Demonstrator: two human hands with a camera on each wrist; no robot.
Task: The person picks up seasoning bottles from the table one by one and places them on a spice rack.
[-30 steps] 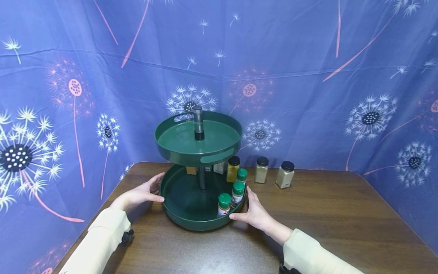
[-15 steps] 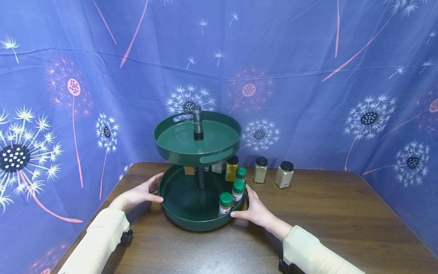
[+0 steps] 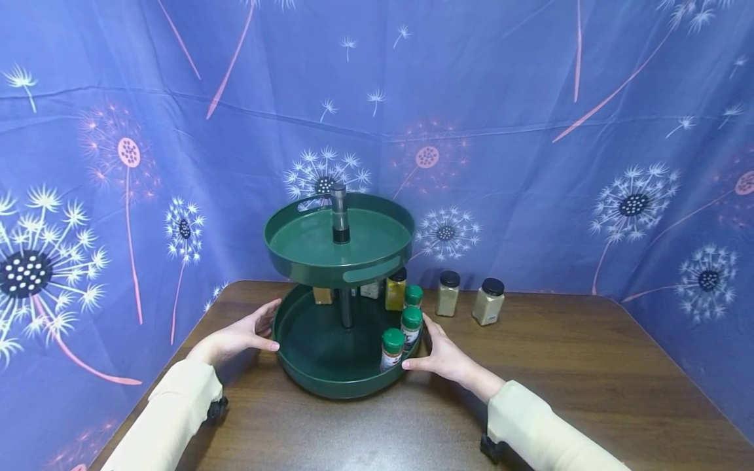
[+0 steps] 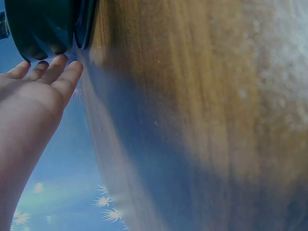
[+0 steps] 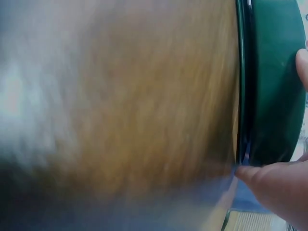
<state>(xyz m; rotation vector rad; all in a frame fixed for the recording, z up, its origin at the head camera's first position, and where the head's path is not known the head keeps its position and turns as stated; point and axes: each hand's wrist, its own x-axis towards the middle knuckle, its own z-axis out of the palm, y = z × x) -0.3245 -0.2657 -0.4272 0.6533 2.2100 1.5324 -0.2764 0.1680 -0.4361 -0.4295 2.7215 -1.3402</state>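
A dark green two-tier turntable rack stands on the wooden table, with a metal post through its middle. My left hand touches the lower tray's left side, thumb near the rim. In the left wrist view, fingertips meet the green wall. My right hand rests against its right side, thumb at the front rim and fingers along the wall. Inside the lower tray, close to that hand, are green-capped spice shakers. Behind them stands a black-lidded yellow spice jar. Other jars are partly hidden under the upper tray.
Two black-lidded jars of pale powder, one behind the rack's right side and another farther right, stand on the table. A blue dandelion-print cloth hangs behind and at the sides.
The lower tray has turned slightly counterclockwise seen from above: the front shaker has shifted right and back, the rear jars left. My right thumb has moved with it; the left hand barely moved.
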